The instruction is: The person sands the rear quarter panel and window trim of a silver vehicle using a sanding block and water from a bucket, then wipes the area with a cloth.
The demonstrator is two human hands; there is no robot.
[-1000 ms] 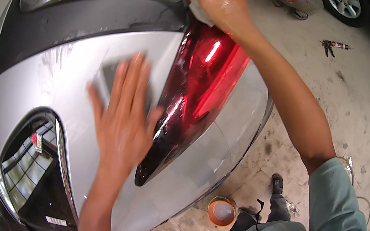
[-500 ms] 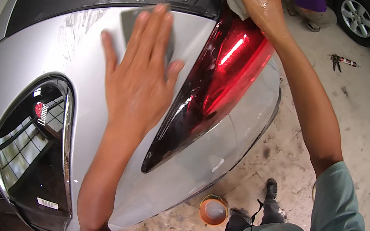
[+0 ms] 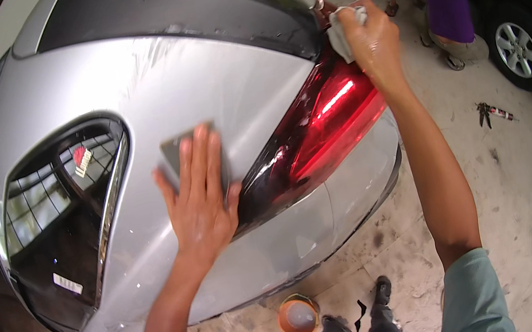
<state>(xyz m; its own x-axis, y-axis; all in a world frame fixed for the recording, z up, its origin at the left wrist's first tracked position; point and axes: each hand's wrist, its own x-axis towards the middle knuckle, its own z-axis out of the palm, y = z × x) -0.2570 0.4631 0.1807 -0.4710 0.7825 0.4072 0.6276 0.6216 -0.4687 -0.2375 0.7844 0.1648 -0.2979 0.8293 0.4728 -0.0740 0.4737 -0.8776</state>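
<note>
My left hand lies flat on the silver rear side panel of a car, fingers stretched out. Under those fingers is a grey sheet, like sandpaper, pressed to the paint. Just right of this hand runs the long red and dark tail light. At the light's far upper end, my right hand is closed round a crumpled whitish cloth; that hand looks wet. Milky wet streaks mark the panel near the dark rear window.
A dark side window is set into the panel on the left. An orange bucket with cloudy liquid stands by my feet. A person in a purple shirt crouches beside a dark car's wheel. A tube-shaped tool lies on the floor.
My left hand has slid nearer to me along the panel with the grey sheet beneath it. My right hand stays with the cloth at the light's upper end. The view has shifted slightly.
</note>
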